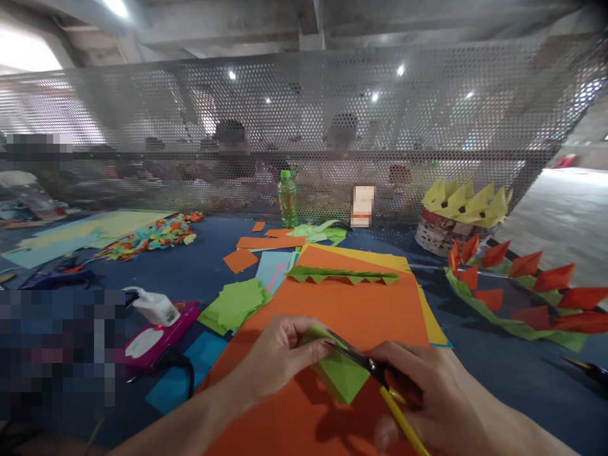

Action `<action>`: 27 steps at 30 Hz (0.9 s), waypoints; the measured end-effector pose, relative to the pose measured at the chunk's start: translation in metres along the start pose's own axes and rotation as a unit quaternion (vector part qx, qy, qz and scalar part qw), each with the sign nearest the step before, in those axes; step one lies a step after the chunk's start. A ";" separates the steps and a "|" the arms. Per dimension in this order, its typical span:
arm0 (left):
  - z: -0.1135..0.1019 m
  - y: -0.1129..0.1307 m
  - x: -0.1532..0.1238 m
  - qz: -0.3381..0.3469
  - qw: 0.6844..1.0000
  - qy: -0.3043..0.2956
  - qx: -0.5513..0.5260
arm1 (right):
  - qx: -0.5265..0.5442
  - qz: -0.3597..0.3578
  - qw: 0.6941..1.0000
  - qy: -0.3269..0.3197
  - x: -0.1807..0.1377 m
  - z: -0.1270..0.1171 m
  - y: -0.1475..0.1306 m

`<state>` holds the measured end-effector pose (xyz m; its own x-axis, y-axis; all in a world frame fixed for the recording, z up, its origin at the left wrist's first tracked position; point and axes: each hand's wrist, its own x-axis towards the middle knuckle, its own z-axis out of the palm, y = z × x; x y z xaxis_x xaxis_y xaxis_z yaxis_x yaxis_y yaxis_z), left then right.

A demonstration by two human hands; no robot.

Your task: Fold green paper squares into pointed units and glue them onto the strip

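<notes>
My left hand (294,345) pinches a folded piece of green paper (344,377) between thumb and fingers, above a large orange sheet (380,310). In my right hand (420,386) is a pair of scissors (375,366), its dark blades lying along the upper edge of the green paper near my left thumb. Something yellow and stick-like extends down below that hand; whether it is a scissors handle I cannot tell. A folded green zigzag strip (344,275) lies across the top of the orange sheet. To the left sits a stack of green squares (237,304).
A pink power strip (164,339) with a white charger (154,307) stands left. Behind are a green bottle (287,199) and paper scraps. On the right are a yellow-pointed paper crown (463,212) and a red-and-green paper ring (510,320). A perforated screen (294,114) rises behind the table.
</notes>
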<state>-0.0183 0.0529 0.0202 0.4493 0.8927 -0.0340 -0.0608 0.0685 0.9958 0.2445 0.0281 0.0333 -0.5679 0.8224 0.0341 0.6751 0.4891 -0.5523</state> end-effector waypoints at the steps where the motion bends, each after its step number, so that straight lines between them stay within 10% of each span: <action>1: 0.000 0.000 0.000 0.000 1.000 0.001 0.000 | 0.004 -0.005 1.000 0.000 0.000 0.000 0.000; 27: 0.003 0.002 -0.003 0.005 1.000 -0.010 -0.016 | -0.056 -0.079 0.994 0.044 -0.001 0.007 0.008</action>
<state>-0.0174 0.0494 0.0222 0.4665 0.8842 -0.0227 -0.0930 0.0746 0.9929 0.2474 0.0288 0.0226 -0.6311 0.7524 0.1885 0.6312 0.6394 -0.4390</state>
